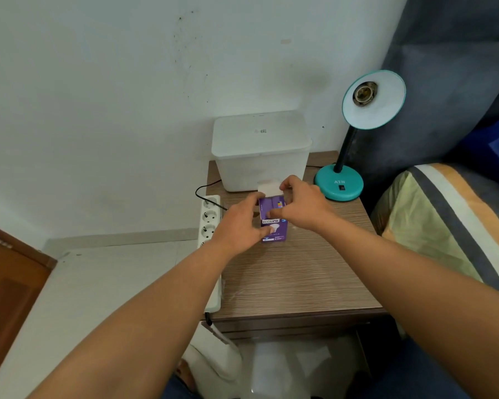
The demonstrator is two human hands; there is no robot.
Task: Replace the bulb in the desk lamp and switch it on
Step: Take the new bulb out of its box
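A purple bulb box [274,223] stands upright on the wooden bedside table [294,277]. My left hand [239,223] grips the box's left side. My right hand [306,205] pinches the white top flap [268,188], which is lifted open. The bulb inside is hidden. The teal desk lamp [339,185] stands at the table's back right; its shade [375,100] faces me and shows an empty socket [365,94]. A black switch [341,188] sits on the lamp's base.
A white lidded plastic bin [261,148] stands behind the box against the wall. A white power strip [209,226] with a black cord lies along the table's left edge. A bed with a striped pillow [450,223] is at right. A brown door [9,283] is at left.
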